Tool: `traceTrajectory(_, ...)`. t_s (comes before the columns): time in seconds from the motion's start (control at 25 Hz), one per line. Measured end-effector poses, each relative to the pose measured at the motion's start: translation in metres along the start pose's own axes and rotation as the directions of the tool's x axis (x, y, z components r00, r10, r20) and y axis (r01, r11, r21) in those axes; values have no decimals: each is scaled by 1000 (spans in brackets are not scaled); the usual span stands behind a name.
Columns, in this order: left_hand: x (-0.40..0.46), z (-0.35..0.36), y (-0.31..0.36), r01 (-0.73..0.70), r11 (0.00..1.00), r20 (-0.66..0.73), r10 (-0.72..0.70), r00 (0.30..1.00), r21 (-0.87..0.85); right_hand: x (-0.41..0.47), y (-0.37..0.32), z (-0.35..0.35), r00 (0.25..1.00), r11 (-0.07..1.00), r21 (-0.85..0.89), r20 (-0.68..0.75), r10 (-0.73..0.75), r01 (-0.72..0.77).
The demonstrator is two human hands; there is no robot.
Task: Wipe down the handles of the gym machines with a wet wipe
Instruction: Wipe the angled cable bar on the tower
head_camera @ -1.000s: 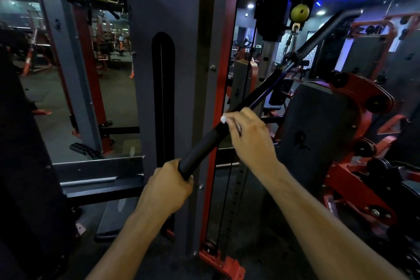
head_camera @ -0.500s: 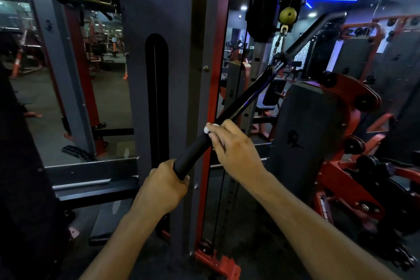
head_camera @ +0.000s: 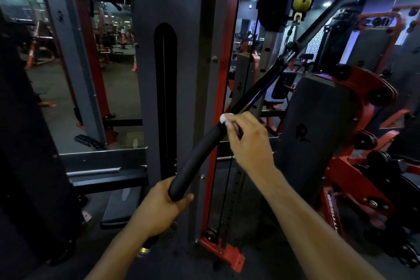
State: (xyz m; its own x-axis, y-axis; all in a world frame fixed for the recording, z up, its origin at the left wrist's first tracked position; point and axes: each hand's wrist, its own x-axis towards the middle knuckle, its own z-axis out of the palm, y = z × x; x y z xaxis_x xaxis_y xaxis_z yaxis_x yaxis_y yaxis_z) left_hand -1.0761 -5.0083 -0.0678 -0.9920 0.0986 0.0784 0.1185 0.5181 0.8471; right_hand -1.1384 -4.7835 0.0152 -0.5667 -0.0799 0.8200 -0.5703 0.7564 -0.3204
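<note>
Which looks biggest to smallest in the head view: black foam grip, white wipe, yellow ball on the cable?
1. black foam grip, by far the longest.
2. yellow ball, though it hangs farther from the camera, so true size is unsure.
3. white wipe; only a small part shows beyond the right hand.

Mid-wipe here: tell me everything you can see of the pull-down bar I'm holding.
The pull-down bar is a long black bar running diagonally from lower left up to the right, where a clip joins it to the cable below a yellow-green stopper ball. Its near end carries a thick, matte black grip sleeve, foam or rubber by its look; beyond that the shaft is thinner and glossier. The left hand grips the sleeve's lower end. The right hand holds a white wet wipe at the sleeve's upper end.
</note>
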Motion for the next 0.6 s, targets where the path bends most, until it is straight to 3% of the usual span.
traceTrajectory(0.16,0,-6,0,22,1000,14,-22,1000,4,-11,8,-5,971,971,-63,89,-223,229)
traceTrajectory(0.32,-5,-3,5,30,999,33,-29,999,-15,9,1,-4,999,998,-38,-19,-50,49)
traceTrajectory(0.48,-7,-2,7,46,999,18,-46,999,-26,-10,-7,-5,963,966,-78,135,-235,247)
traceTrajectory(0.6,-11,4,11,41,999,-11,-41,999,19,15,2,-14,986,964,-213,92,-142,159)
